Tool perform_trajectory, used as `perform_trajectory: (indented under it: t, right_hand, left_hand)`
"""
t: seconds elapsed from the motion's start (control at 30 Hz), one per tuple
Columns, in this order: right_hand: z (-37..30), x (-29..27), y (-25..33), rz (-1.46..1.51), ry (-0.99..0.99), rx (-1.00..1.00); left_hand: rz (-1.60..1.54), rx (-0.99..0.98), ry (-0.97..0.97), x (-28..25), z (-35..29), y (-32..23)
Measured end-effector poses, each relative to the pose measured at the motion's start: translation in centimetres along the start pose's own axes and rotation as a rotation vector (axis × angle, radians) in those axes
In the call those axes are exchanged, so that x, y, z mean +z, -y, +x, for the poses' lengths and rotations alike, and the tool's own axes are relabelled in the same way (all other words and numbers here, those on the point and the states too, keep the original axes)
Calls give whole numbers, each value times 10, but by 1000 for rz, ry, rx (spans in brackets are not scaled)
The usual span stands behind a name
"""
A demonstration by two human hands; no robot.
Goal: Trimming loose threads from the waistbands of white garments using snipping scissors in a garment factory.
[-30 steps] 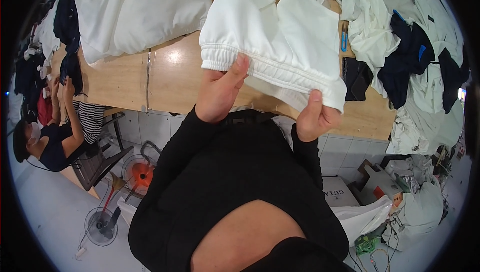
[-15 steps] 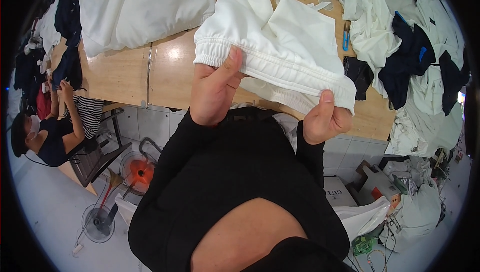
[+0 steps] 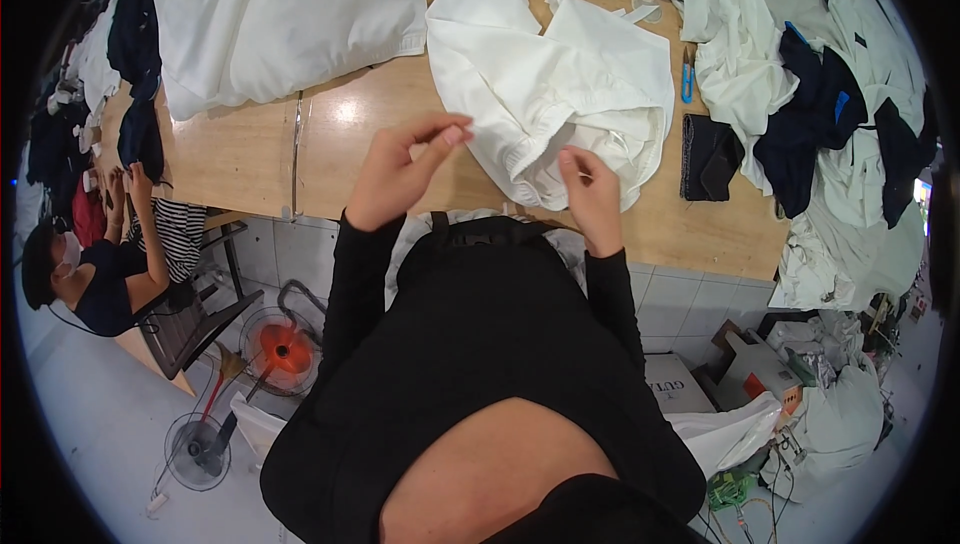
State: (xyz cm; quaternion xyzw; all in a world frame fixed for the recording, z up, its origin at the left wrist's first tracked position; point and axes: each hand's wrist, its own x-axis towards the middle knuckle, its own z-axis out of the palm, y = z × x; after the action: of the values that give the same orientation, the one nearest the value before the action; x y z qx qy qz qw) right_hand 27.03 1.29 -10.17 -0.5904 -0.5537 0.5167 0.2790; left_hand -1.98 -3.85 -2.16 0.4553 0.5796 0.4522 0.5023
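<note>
White shorts point(image 3: 500, 64) with a gathered elastic waistband lie loosely on the wooden table in front of me, the waist opening facing me. My left hand point(image 3: 408, 166) hovers just left of the waistband, fingers stretched out and thumb near the index finger; no cloth shows in it. Over the waist opening, my right hand point(image 3: 594, 199) has thumb and fingers pinched together. A small whitish bit shows at its fingertips, too small to name.
A large pile of white cloth point(image 3: 290, 24) covers the table's back left. To the right lie blue-handled thread snips point(image 3: 688, 76), a dark folded pouch point(image 3: 711, 157) and heaped white and navy garments point(image 3: 815, 104). A person point(image 3: 110, 269) sits at far left near fans point(image 3: 283, 349).
Both hands have let go of the stretched waistband, and the shorts have slumped onto the table. My left hand moved slightly left; my right hand moved left and up over the opening.
</note>
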Motion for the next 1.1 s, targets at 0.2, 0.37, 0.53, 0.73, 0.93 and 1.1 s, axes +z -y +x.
perform_trajectory:
  t: [0.2, 0.37, 0.53, 0.73, 0.93, 1.1]
  right_hand:
    - [28, 38, 16, 386, 138, 197]
    - [14, 11, 68, 825, 250, 79]
    - [-9, -25, 121, 845, 290, -61]
    - [-21, -45, 143, 793, 273, -153]
    - [-30, -49, 145, 694, 300, -216]
    - [-22, -30, 132, 471, 160, -267]
  left_hand:
    - [331, 247, -27, 19, 32, 26]
    - [239, 378, 10, 38, 28, 2]
    - [240, 499, 28, 38, 26, -27]
    - [306, 620, 110, 38, 20, -44]
    - [198, 647, 47, 48, 10, -64]
    - [195, 467, 56, 59, 16, -63]
